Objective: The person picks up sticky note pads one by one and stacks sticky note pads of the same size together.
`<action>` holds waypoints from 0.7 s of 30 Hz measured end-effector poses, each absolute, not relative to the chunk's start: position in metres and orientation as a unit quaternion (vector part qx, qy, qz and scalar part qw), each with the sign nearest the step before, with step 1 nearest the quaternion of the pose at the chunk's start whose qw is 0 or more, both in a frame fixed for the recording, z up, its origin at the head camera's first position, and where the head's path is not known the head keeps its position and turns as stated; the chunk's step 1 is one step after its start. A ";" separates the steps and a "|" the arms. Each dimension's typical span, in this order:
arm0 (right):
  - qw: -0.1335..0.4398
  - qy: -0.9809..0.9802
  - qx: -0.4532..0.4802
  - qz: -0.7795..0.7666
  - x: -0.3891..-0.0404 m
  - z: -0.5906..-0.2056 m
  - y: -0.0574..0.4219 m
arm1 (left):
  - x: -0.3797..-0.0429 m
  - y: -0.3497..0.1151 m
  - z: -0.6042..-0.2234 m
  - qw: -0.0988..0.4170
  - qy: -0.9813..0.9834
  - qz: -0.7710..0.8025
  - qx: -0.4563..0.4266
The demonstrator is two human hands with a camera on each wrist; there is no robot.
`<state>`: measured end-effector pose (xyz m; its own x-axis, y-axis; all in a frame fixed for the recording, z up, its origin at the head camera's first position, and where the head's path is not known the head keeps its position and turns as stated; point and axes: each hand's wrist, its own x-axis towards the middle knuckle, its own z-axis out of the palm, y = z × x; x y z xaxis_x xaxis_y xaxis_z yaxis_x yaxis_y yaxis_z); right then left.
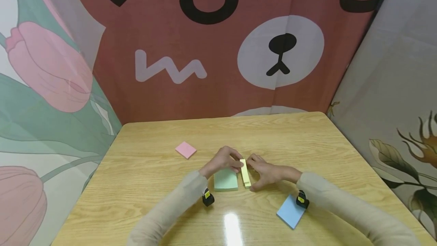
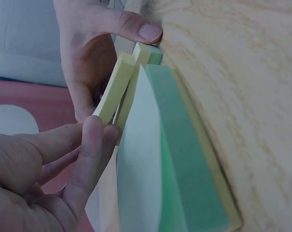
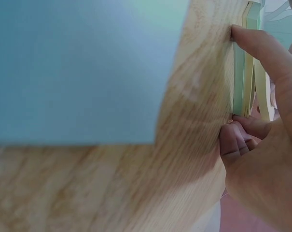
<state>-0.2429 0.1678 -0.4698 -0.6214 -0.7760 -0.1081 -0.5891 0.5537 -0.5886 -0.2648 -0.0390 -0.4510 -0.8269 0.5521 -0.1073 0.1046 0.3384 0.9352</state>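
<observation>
My left hand (image 1: 223,160) pinches a narrow pale yellow sticky note pad (image 2: 115,89) between thumb and fingers, slightly tilted over a narrow stack. That stack of yellow and green sticky notes (image 3: 239,79) lies on the table, spanned end to end by my right hand (image 1: 268,172). The right thumb is at its near end and the curled fingers at its far end. Left of the stack lies a square green sticky note pad (image 1: 225,181) with a yellow layer beneath. Its top sheet lifts a little at one edge in the left wrist view.
A blue sticky note pad (image 1: 289,213) lies under the right wrist camera (image 1: 302,199). Farther back on the left is a pink sticky note pad (image 1: 186,150). The wooden table (image 1: 143,185) ends at a printed bear curtain (image 1: 211,98), with patterned cloths at both sides.
</observation>
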 end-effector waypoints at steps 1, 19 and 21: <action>0.183 0.862 -0.395 -0.259 -0.243 -0.469 0.168 | -0.265 -0.039 -0.452 0.210 0.790 0.537 0.209; 0.186 0.863 -0.386 -0.268 -0.243 -0.470 0.167 | -0.263 -0.039 -0.454 0.220 0.802 0.512 0.215; 0.185 0.865 -0.383 -0.265 -0.243 -0.470 0.167 | -0.263 -0.038 -0.454 0.215 0.806 0.508 0.216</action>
